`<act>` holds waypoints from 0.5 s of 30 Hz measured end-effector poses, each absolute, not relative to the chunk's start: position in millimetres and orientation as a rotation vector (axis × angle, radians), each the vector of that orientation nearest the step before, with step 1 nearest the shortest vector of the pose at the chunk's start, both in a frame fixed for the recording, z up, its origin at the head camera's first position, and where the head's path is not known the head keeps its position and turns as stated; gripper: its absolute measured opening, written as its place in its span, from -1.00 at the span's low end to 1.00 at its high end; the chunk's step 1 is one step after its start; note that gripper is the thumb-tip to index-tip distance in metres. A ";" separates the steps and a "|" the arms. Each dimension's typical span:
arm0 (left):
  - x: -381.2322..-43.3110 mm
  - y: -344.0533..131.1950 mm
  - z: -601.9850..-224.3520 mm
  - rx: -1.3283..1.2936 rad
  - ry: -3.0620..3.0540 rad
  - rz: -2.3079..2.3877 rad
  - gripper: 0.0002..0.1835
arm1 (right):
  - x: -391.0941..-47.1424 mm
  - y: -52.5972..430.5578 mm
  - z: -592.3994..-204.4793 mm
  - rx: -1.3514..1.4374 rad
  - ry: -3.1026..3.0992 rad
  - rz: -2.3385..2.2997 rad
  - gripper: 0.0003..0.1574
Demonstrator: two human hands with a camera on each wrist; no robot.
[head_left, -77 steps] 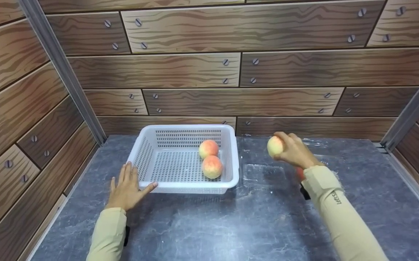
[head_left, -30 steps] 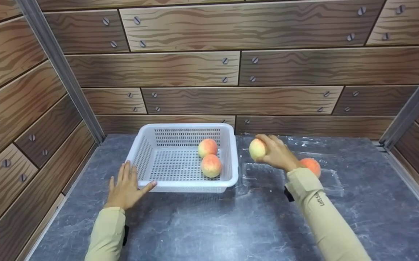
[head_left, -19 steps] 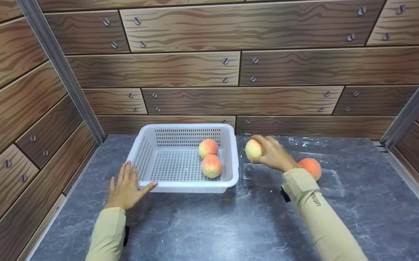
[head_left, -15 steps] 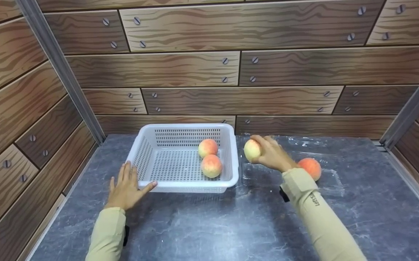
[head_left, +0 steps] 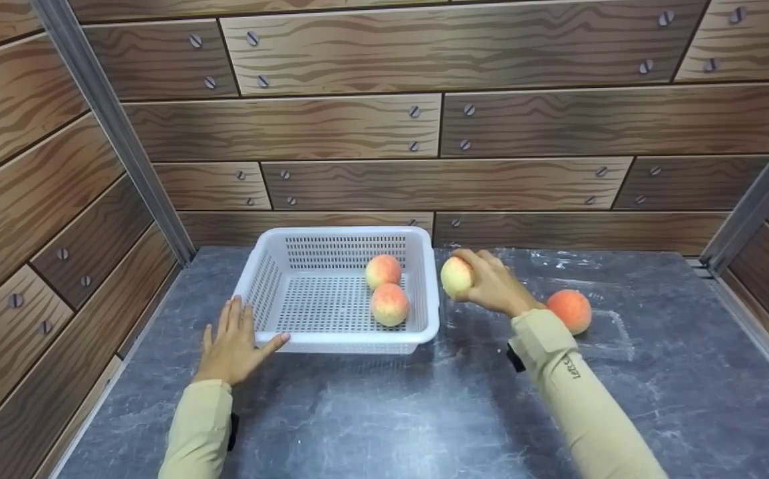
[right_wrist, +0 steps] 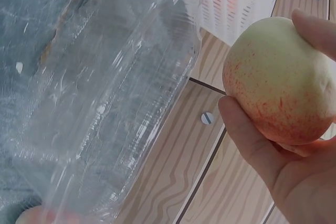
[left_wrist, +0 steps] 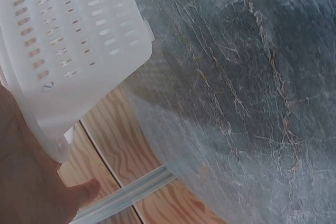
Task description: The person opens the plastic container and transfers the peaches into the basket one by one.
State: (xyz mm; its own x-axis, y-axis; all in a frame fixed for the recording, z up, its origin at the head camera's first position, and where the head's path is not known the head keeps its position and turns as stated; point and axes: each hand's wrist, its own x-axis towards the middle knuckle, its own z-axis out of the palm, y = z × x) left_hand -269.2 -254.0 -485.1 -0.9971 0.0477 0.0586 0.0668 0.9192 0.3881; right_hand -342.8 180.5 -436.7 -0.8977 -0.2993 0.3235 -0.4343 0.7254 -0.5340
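A yellow-and-red peach (head_left: pixel 456 277) is gripped in my right hand (head_left: pixel 493 285), held just right of the white basket (head_left: pixel 358 342). The right wrist view shows the same peach (right_wrist: pixel 278 82) between thumb and fingers. Two more peaches, one behind (head_left: pixel 383 271) and one in front (head_left: pixel 390 305), lie against each other in the basket's right part. My left hand (head_left: pixel 233 346) rests on the basket's front left corner, its fingers spread and straight. A redder peach (head_left: pixel 569 311) sits beyond my right wrist.
Clear plastic packaging (right_wrist: pixel 105 98) lies on the dark marbled table (head_left: pixel 371 412) under and beside my right hand. Wood-patterned walls (head_left: pixel 351 126) close off the back and sides, with metal strips (head_left: pixel 108 126) in the corners.
My right hand has carried its peach leftward, closer to the basket. The redder peach on the right, mostly hidden at first, now shows. My left hand stays put.
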 end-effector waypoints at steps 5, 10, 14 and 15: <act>-269.1 -254.1 -485.8 -0.084 -3.023 -0.614 0.16 | -343.5 175.7 -438.3 0.604 -2.715 0.932 -0.09; -268.0 -254.1 -485.0 -0.087 -3.030 -0.606 0.15 | -344.1 172.0 -437.9 0.622 -2.719 0.940 -0.12; -267.8 -253.6 -484.2 -0.092 -3.038 -0.602 0.16 | -344.3 169.5 -435.8 0.621 -2.728 0.948 -0.11; -268.0 -253.7 -484.3 -0.093 -3.039 -0.604 0.16 | -344.3 168.9 -435.1 0.619 -2.731 0.950 -0.11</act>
